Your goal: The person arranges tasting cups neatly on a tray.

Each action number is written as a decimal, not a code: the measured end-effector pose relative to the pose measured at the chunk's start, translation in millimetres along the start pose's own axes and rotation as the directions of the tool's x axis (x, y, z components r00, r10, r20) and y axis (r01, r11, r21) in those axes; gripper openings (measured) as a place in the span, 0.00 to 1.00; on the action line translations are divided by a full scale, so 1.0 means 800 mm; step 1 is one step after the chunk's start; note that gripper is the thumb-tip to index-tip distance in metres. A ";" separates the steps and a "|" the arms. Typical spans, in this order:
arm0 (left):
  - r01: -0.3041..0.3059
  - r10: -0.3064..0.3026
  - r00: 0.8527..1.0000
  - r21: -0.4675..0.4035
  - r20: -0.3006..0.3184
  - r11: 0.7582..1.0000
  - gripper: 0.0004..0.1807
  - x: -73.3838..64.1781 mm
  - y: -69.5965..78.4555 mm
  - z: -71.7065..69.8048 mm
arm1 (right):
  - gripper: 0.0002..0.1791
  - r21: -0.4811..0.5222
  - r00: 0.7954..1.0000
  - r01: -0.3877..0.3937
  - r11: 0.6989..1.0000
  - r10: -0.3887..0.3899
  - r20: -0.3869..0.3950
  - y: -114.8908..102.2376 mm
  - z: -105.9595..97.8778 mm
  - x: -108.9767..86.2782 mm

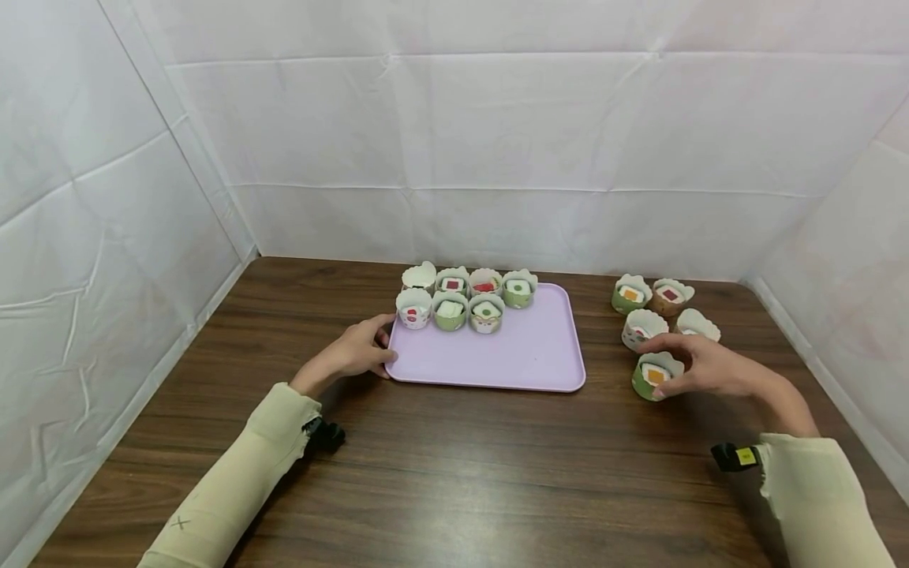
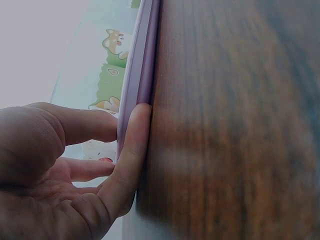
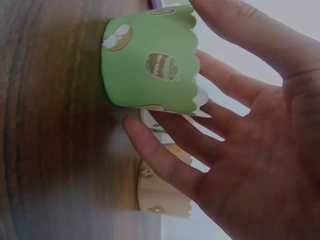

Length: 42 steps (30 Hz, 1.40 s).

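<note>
At its left edge, a lilac tray is held by my left hand. In the left wrist view the fingers lie on both sides of the tray's rim. Two rows of paper baking cups stand at the tray's back left, including a green one with a white piece inside. Right of the tray, my right hand holds a green paper baking cup with a white and orange square piece in it. The right wrist view has the thumb at the rim of this green cup, other fingers round its far side.
Behind the right hand stand more filled baking cups: a green one, a brown one, a white one and another partly hidden by the hand. White cloth walls enclose the brown wooden table.
</note>
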<state>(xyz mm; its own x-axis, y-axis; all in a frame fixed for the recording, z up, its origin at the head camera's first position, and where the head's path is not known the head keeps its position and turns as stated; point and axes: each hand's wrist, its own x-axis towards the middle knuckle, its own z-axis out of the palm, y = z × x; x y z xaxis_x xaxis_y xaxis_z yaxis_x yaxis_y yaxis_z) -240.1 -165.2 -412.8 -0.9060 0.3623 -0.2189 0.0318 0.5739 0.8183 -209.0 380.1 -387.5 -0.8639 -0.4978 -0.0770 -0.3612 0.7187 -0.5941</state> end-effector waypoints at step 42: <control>-0.013 0.013 1.000 0.024 -0.002 1.000 0.41 -0.002 0.002 0.000 | 0.33 0.099 0.992 -0.085 0.991 0.076 0.100 0.013 0.004 -0.008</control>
<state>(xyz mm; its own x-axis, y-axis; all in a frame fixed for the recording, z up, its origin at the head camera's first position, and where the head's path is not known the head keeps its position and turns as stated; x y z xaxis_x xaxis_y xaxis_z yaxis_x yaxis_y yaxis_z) -239.1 -164.9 -411.1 -0.9063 0.3685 -0.2068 0.0540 0.5865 0.8081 -206.3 389.2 -395.9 -0.8493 -0.4881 -0.2012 -0.2496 0.7070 -0.6617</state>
